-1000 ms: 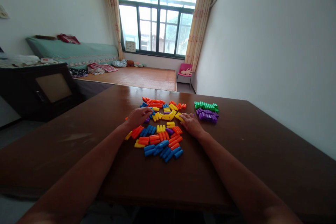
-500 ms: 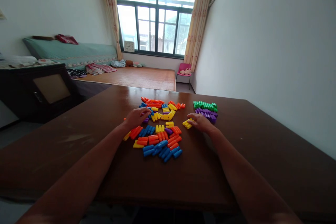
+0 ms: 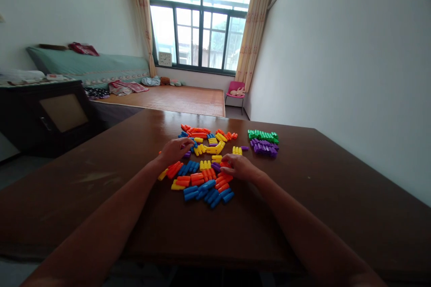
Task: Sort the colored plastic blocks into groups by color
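Plastic toy blocks made of joined rounded tubes lie in a loose pile on the brown table [image 3: 283, 215]. My left hand [image 3: 175, 150] rests at the pile's left side, fingers apart and bent over blue blocks [image 3: 194, 146] and purple ones. Over the right side of the pile, my right hand [image 3: 240, 167] has thumb and index finger parted around an orange block [image 3: 224, 165]. A purple block [image 3: 216, 167] lies just left of its fingertips. Beyond this hand, a yellow block [image 3: 237, 150] stands apart from the pile, with a small purple block [image 3: 245, 148] beside it.
A green row of blocks [image 3: 263, 136] and a purple row [image 3: 264, 147] lie at the right. Several blue blocks [image 3: 210, 195] form the pile's near edge. Past the table are a bed [image 3: 182, 98], a pink chair [image 3: 235, 87] and a dark cabinet [image 3: 63, 114].
My right hand has let go of the yellow block, which now lies near the purple row, and has moved left and nearer to the orange blocks. My left hand has stayed in place.
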A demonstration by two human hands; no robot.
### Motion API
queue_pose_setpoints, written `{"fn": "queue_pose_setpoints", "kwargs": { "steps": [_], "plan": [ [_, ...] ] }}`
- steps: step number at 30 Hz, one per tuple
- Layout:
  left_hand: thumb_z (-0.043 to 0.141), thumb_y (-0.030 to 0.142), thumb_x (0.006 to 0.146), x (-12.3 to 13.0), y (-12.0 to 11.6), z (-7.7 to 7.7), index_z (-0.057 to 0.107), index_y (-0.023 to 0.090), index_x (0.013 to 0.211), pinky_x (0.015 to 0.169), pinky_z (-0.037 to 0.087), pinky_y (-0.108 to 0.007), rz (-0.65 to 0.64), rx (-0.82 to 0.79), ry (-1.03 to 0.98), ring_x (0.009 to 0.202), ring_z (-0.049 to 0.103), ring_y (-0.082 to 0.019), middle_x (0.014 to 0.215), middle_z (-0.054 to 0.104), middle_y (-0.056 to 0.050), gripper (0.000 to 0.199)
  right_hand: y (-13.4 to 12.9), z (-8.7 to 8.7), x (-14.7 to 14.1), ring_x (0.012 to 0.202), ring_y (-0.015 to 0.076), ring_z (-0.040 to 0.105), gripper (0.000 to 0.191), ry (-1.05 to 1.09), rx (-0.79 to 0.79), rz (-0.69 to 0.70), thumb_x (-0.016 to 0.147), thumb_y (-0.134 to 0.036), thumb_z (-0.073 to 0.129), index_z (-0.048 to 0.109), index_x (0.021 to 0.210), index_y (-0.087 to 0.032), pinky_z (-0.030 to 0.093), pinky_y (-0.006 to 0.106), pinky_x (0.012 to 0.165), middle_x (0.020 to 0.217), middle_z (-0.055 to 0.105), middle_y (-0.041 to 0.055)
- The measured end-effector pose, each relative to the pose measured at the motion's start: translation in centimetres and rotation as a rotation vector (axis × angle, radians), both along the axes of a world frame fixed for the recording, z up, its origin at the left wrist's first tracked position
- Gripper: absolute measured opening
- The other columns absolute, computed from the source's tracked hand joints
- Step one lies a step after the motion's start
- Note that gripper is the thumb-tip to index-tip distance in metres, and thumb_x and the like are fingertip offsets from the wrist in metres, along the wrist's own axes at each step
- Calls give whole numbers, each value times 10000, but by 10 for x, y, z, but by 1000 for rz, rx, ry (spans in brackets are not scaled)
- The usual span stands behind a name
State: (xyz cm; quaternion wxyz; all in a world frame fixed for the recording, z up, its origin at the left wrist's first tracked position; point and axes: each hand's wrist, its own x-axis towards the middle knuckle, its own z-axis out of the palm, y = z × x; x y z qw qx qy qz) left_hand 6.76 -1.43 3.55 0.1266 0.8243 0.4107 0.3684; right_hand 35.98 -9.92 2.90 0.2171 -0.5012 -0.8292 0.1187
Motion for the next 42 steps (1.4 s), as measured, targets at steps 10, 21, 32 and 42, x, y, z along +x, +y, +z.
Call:
{"fn": "queue_pose_setpoints", "kwargs": {
  "steps": [10,21,32,42],
  "plan": [
    [497,477,867,-15,6,7,705,233,987,742,530,-273,122,41,27,854,698,-208,944,753,-29,342,33,8,161,893,206,619,365,411,256,-659,702,-281,659,579,1040,-171,520,356,796,1032,644,94],
    [521,471,831,-47,19,14,701,240,944,734,506,-261,384,19,-24,857,693,-218,944,750,-21,315,25,-52,255,1047,340,576,449,161,96,-1222,553,-489,756,625,884,-215,468,450,847,1007,653,122],
    [562,393,761,-104,47,-22,685,195,944,790,537,-313,581,-152,-336,903,694,-241,872,744,-57,297,28,-55,255,877,289,646,410,119,109,-1309,694,-532,671,623,975,-238,485,407,723,950,691,118],
    [597,379,733,-109,61,-42,682,178,962,757,543,-310,528,-279,-440,867,690,-228,881,739,-61,316,-2,-46,245,706,193,634,500,227,29,-1087,587,-579,741,547,867,-212,463,290,592,871,682,62]
  ]
}}
